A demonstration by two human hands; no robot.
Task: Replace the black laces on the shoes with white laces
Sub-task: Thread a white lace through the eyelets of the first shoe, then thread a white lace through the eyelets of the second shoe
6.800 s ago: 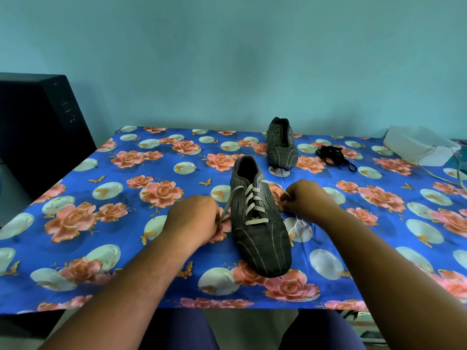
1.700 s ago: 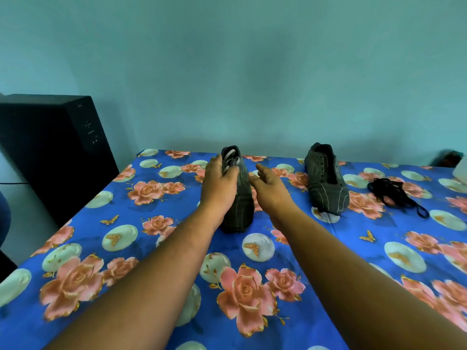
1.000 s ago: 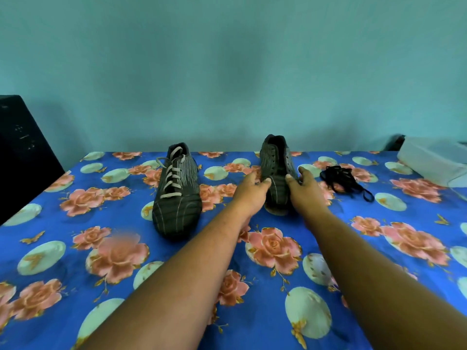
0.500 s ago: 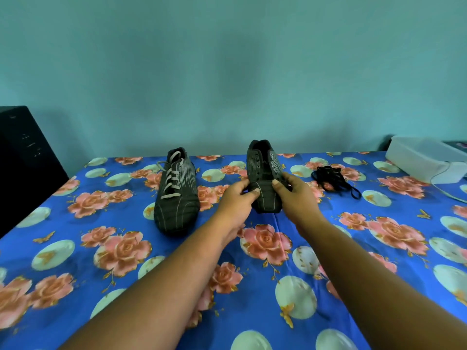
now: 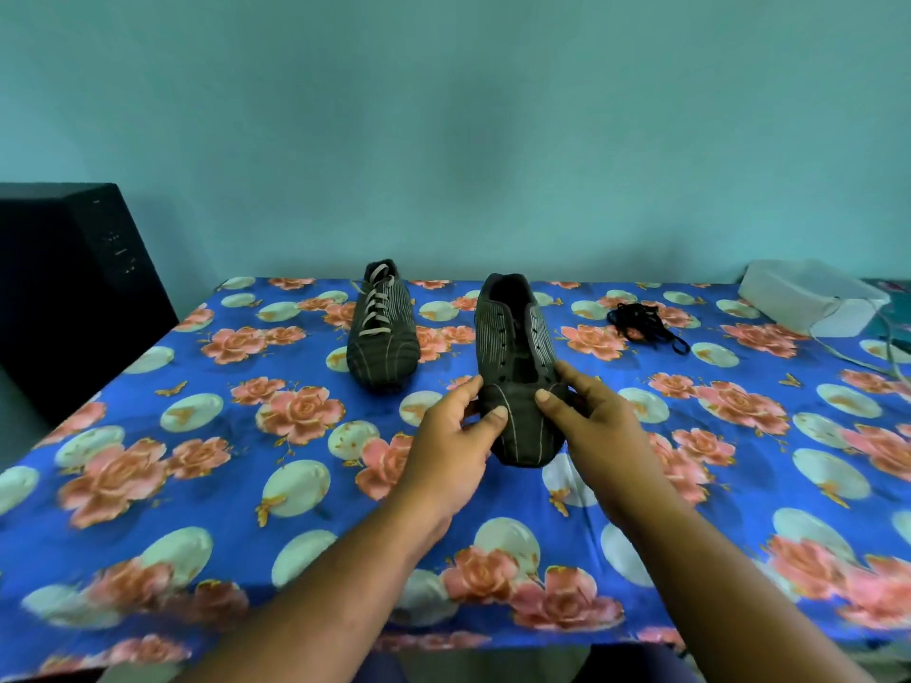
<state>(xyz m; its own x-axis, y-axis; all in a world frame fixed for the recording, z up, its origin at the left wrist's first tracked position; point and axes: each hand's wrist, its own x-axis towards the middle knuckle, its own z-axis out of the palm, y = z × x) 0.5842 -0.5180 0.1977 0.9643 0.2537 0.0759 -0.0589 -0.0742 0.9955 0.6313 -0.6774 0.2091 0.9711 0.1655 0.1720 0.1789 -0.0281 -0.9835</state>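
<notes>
**Two hands on an unlaced shoe**

Two bare hands grip the toe of a dark striped shoe (image 5: 517, 367) that has no lace in its eyelets. The left hand (image 5: 453, 451) pinches the toe's left side between thumb and curled fingers; the right hand (image 5: 599, 426) takes the right side the same way, thumb on top. The shoe sits toe toward the person, near the middle of the table (image 5: 148, 436), its open collar pointing at the wall. Whether its sole rests fully on the cloth or is slightly lifted cannot be told.

Just to its left, and a little farther back, stands the second shoe (image 5: 382, 327), already threaded with a white lace (image 5: 375, 308) in crossed rows. To the right of the held shoe, well apart from it, a tangle of black laces (image 5: 643, 322) lies on the blue cloth printed with pink roses. Beyond them, at the table's far right corner, is a white box (image 5: 808, 298) with a cord trailing off it. A black cabinet (image 5: 64, 288) stands beside the table's left edge, against the teal wall (image 5: 443, 115).
</notes>
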